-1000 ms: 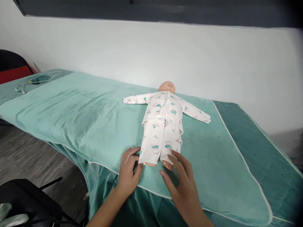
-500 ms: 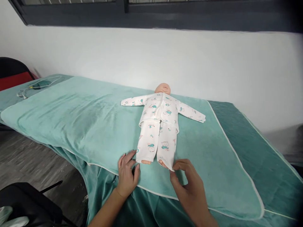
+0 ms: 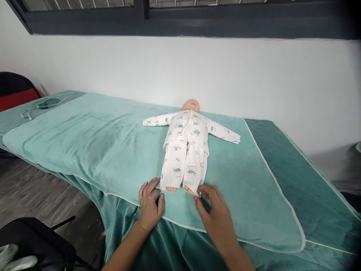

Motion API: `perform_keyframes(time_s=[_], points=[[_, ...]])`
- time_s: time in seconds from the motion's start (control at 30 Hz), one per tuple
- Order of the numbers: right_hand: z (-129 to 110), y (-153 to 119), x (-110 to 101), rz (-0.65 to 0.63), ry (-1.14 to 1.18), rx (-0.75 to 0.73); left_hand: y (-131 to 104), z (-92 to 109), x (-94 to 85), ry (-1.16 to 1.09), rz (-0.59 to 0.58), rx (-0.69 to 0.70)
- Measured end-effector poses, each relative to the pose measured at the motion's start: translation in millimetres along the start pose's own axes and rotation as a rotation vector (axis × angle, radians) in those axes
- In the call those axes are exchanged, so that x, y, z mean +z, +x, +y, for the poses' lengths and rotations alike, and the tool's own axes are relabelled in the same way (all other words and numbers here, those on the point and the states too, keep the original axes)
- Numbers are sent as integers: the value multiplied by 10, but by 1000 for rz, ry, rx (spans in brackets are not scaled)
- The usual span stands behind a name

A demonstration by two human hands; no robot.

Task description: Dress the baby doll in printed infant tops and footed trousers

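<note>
Pale-green plush bedding [image 3: 118, 150] underlies a bald doll [image 3: 191, 105] in white printed pajamas [image 3: 184, 131]. Right hand [image 3: 216, 216] pinches a trouser cuff [image 3: 192, 186]; left hand [image 3: 150, 207] lies spread.

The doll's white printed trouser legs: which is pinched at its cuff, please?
The white printed trouser leg at picture right; the right hand pinches only its cuff.

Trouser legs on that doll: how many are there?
2: one trouser leg beside the left hand, the other trouser leg with its hem pinched by the right hand.
</note>
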State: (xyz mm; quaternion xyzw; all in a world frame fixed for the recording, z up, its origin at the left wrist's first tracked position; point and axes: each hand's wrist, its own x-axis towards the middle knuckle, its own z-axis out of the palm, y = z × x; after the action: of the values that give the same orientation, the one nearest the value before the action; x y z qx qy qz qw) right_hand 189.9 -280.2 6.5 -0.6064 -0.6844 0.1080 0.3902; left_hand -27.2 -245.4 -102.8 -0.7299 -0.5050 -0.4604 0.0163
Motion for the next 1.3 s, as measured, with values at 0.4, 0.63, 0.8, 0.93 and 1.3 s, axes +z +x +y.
perform_keyframes(time_s=[0.4, 0.63, 0.8, 0.93, 1.3], points=[[-229, 117, -107, 28, 127, -76, 5, -6, 8, 63, 8, 46], [-174, 216, 18, -21, 44, -71, 9, -1, 1, 74, -4, 35], [-236, 284, 23, -24, 49, -135, 14, 7, -6, 64, -8, 10], [-237, 242, -25, -31, 46, -193, 14, 15, -4, 58, -11, 17], [28, 165, -282, -138, 123, -148, 352, 49, -182, -277, 19, -282]])
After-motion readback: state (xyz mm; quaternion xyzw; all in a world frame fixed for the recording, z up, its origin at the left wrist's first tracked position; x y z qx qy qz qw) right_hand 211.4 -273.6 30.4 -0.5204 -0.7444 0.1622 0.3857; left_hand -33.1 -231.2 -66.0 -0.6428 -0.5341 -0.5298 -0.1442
